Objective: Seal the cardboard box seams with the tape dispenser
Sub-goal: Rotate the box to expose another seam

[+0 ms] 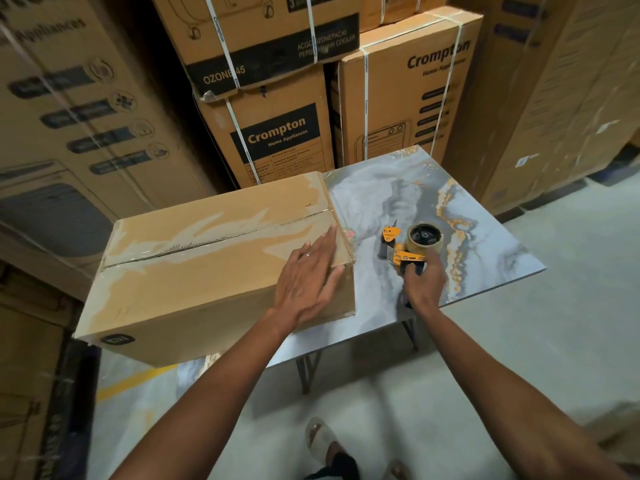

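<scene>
Cardboard box (214, 268), stiff and probably light, lies under the flat left hand (308, 278); right hand (424, 282) curls around the tape dispenser (410, 249) handle, roll beyond fingertips.

Matt brown cardboard box (194, 258) with shiny clear tape and torn, rough paper patches; glossy marbled counter (485, 237); orange metal-and-plastic tape dispenser (408, 249).

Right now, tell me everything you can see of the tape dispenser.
The tape dispenser rests on the marble-patterned table, right of the cardboard box and apart from it. Its frame looks like orange and grey metal, with a dark roller at the front and a roll of brownish tape mounted behind. The right hand curls round its handle, which is mostly hidden.
</scene>
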`<state>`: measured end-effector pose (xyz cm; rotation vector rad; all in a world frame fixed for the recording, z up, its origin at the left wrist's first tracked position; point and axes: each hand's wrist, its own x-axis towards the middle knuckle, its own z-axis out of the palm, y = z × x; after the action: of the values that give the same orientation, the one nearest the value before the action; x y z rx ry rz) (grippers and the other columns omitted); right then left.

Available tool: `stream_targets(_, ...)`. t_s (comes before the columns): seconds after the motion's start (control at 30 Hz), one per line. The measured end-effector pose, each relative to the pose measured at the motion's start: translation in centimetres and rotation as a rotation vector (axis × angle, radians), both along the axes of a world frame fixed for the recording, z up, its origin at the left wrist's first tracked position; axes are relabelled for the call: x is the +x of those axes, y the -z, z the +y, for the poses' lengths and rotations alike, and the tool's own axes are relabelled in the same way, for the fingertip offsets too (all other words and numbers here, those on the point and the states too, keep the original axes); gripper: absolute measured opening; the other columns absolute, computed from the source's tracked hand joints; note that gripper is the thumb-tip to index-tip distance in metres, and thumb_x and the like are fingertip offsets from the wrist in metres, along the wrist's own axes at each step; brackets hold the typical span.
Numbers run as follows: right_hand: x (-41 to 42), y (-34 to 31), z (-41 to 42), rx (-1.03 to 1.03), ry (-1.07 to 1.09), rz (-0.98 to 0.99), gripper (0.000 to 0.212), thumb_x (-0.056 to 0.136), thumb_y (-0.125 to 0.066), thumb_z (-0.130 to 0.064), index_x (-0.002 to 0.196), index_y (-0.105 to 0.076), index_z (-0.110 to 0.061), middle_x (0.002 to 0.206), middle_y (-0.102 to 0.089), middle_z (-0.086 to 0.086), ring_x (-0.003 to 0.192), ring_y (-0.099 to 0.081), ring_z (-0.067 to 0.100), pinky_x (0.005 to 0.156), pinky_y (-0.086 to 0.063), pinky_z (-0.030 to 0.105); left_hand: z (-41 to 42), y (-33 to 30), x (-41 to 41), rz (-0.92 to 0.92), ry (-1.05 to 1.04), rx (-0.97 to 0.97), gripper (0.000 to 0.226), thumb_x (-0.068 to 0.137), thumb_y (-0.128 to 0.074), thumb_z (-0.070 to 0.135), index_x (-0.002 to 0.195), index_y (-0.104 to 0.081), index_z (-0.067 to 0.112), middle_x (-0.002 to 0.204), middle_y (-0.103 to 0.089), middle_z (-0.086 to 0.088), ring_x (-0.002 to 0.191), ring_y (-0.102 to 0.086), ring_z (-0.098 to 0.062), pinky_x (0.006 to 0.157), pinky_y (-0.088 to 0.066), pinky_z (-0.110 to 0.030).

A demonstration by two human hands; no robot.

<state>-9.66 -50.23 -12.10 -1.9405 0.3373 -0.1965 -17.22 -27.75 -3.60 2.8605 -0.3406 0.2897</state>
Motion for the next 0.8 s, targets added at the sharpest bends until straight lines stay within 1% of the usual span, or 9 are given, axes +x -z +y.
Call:
stream_targets(0.07, -1.4, -2.3, 1.8, 0.058, -0.065, -0.062, 0.047, 0.094, -0.051, -0.005, 0.139, -0.055, -0.014, 0.126, -0.064, 0.013, 0.117, -0.058, 0.029, 0.097, -0.046, 0.035, -0.2, -0.1, 0.1, -0.015, -0.076, -0.089, 0.063, 0.108, -0.025, 0.035, 0.162, 0.002, 0.019, 0.162, -0.034, -0.008, 0.146, -0.037, -0.024, 0.12, -0.024, -0.037)
stream_targets(0.2, -4.4, -6.5, 5.0, 0.065, -0.283, -0.279, 0.053, 0.095, -0.047, 0.002, 0.147, -0.049, -0.009, 0.146, -0.053, 0.003, 0.134, -0.043, 0.001, 0.106, -0.028, 0.006, -0.4, 0.1, 0.2, -0.064, -0.118, -0.115, 0.06, 0.107, -0.027, 0.024, 0.162, -0.007, 0.015, 0.158, -0.041, -0.011, 0.146, -0.039, -0.024, 0.122, -0.023, -0.034)
stream_targets(0.27, -5.2, -7.5, 6.1, 0.046, -0.418, -0.355, 0.055, 0.095, -0.045, 0.002, 0.149, -0.045, -0.007, 0.151, -0.046, -0.001, 0.139, -0.036, -0.005, 0.112, -0.025, 0.009, -0.5, 0.3, 0.2, -0.071, -0.134, -0.1, 0.06, 0.106, -0.025, 0.024, 0.162, -0.008, 0.015, 0.159, -0.041, -0.01, 0.146, -0.038, -0.022, 0.123, -0.018, -0.031)
stream_targets(0.4, -6.4, -6.3, 7.7, 0.04, -0.554, -0.333, 0.058, 0.093, -0.039, -0.013, 0.151, -0.041, -0.009, 0.158, -0.039, 0.001, 0.147, -0.031, 0.006, 0.12, -0.027, 0.027, -0.4, 0.6, 0.3, -0.078, -0.141, -0.104, 0.06, 0.104, -0.023, 0.025, 0.162, -0.01, 0.015, 0.158, -0.042, -0.009, 0.146, -0.039, -0.02, 0.123, -0.018, -0.029)
stream_targets(0.57, -7.0, -5.7, 8.6, 0.105, -0.498, -0.289, 0.06, 0.096, -0.035, -0.019, 0.156, -0.033, -0.021, 0.159, -0.037, -0.011, 0.133, -0.046, -0.002, 0.108, -0.041, 0.025, -0.5, 0.7, 0.5, -0.082, -0.158, -0.127, 0.06, 0.105, -0.023, 0.027, 0.162, -0.011, 0.016, 0.156, -0.045, -0.009, 0.144, -0.042, -0.021, 0.122, -0.019, -0.029)
stream_targets(0.6, -7.1, -5.8, 8.8, 0.137, -0.483, -0.271, 0.059, 0.098, -0.035, -0.019, 0.157, -0.031, -0.024, 0.155, -0.04, -0.02, 0.123, -0.048, -0.009, 0.105, -0.042, 0.024, -0.5, 0.6, 0.5, -0.08, -0.163, -0.132, 0.06, 0.105, -0.023, 0.027, 0.162, -0.011, 0.017, 0.156, -0.045, -0.009, 0.144, -0.041, -0.021, 0.122, -0.019, -0.029)
stream_targets(0.63, -7.3, -6.0, 9.0, 0.182, -0.464, -0.249, 0.057, 0.101, -0.035, -0.015, 0.157, -0.031, -0.024, 0.144, -0.046, -0.033, 0.124, -0.053, -0.004, 0.102, -0.043, 0.022, -0.6, 0.6, 0.5, -0.076, -0.166, -0.133, 0.06, 0.105, -0.022, 0.028, 0.162, -0.012, 0.017, 0.156, -0.045, -0.009, 0.145, -0.041, -0.022, 0.122, -0.02, -0.03)
stream_targets(0.7, -7.5, -6.3, 9.2, 0.285, -0.417, -0.191, 0.053, 0.104, -0.035, -0.007, 0.155, -0.035, -0.021, 0.117, -0.053, -0.051, 0.124, -0.034, 0.001, 0.097, -0.042, 0.016, -0.6, 0.7, 0.6, -0.066, -0.165, -0.135, 0.06, 0.104, -0.022, 0.029, 0.162, -0.014, 0.017, 0.156, -0.044, -0.01, 0.146, -0.039, -0.022, 0.123, -0.021, -0.032)
stream_targets(0.8, -7.4, -6.2, 9.3, 0.385, -0.403, -0.123, 0.048, 0.107, -0.034, -0.015, 0.154, -0.038, -0.026, 0.136, -0.05, -0.029, 0.13, -0.035, -0.003, 0.107, -0.038, 0.022, -0.3, 0.7, 0.8, -0.069, -0.162, -0.157, 0.059, 0.104, -0.025, 0.026, 0.161, -0.019, 0.016, 0.156, -0.045, -0.01, 0.146, -0.039, -0.022, 0.123, -0.025, -0.034)
